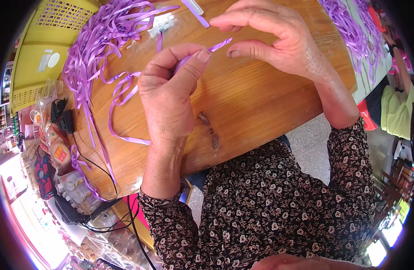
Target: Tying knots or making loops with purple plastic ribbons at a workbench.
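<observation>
Between the thumb and bent fingers of my left hand (173, 83) is a purple ribbon (221, 43). Its short end sticks out to the right past my thumb and looks twisted or folded. My right hand (279, 42) hovers just right of that end, thumb and fingers apart and nothing between them. By its fingertips, near the far table edge, lies another purple strip (197, 13) beside a pale, narrow piece; I cannot tell whether a finger touches it. More ribbon (111, 110) loops over the wood left of my left wrist. My left palm hides part of the held ribbon.
A heap of purple ribbons (83, 67) covers the left of the wooden table (256, 108), beside a yellow plastic basket (29, 58). A black cable (92, 162) crosses the left edge. More ribbons (346, 31) lie on a white surface at right, near another person's yellow-green clothing (398, 110).
</observation>
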A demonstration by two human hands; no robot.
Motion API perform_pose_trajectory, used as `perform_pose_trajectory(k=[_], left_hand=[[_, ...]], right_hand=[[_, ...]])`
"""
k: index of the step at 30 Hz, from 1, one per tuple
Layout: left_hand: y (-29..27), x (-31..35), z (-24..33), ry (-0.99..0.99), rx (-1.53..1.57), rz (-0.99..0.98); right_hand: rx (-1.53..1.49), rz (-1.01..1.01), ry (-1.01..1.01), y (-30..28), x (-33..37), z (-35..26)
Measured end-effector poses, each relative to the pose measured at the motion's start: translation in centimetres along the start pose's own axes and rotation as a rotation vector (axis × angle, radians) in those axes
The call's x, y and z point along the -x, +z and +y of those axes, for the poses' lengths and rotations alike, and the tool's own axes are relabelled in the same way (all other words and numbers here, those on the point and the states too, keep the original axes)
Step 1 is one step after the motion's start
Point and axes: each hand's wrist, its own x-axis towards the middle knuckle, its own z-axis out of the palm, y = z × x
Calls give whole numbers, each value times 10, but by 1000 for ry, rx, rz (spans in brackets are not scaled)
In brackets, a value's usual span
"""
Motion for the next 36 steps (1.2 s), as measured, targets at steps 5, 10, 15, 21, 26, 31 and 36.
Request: perform_pose_trajectory(k=[5, 10, 15, 21, 26, 31, 36], left_hand=[[6, 0, -1, 36, -65, 19], [3, 1, 0, 31, -89, -13], [5, 3, 2, 84, -177, 28], [10, 2, 0, 154, -197, 6], [5, 3, -9, 215, -218, -53], [-16, -21, -1, 830, -734, 1], [-59, -31, 29, 690, -620, 286]], right_hand=[[157, 37, -221, 3, 0, 9], [314, 14, -320, 4, 2, 8], [298, 43, -350, 9, 4, 13], [73, 216, -380, 16, 8, 25], [-59, -207, 581, -12, -28, -18], [-832, 346, 663, -19, -18, -2], [151, -15, 717, -32, -29, -14]])
